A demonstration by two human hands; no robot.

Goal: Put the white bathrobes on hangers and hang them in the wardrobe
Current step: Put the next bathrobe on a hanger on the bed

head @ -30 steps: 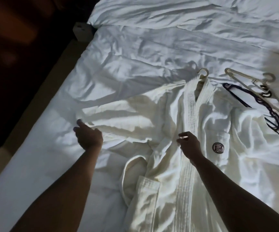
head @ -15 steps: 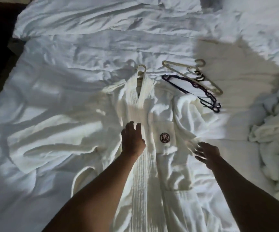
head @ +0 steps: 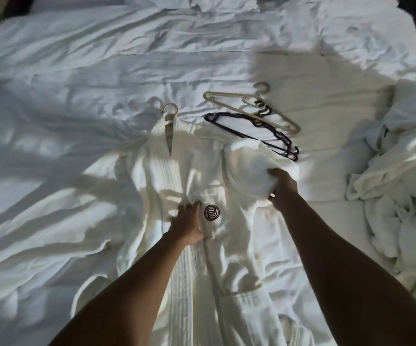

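A white bathrobe point(head: 164, 181) with a round dark logo lies spread face up on the bed. A pale hanger is inside it, and only the hook point(head: 170, 107) shows above the collar. My left hand point(head: 189, 224) rests flat on the robe's front, just left of the logo. My right hand point(head: 281, 187) grips the bunched right sleeve point(head: 248, 163) and holds it up off the bed. Two spare hangers lie beyond the sleeve: a cream one point(head: 249, 107) and a dark one point(head: 251, 126).
The bed point(head: 102, 58) is covered in rumpled white sheets, with pillows at the far end. A heap of white cloth point(head: 401, 186), possibly another robe, sits at the right edge. Dark floor shows at the far left.
My left hand slid right across the robe's front to beside the logo. My right hand reached out and took hold of the right sleeve, lifting it. The view shifted rightwards.
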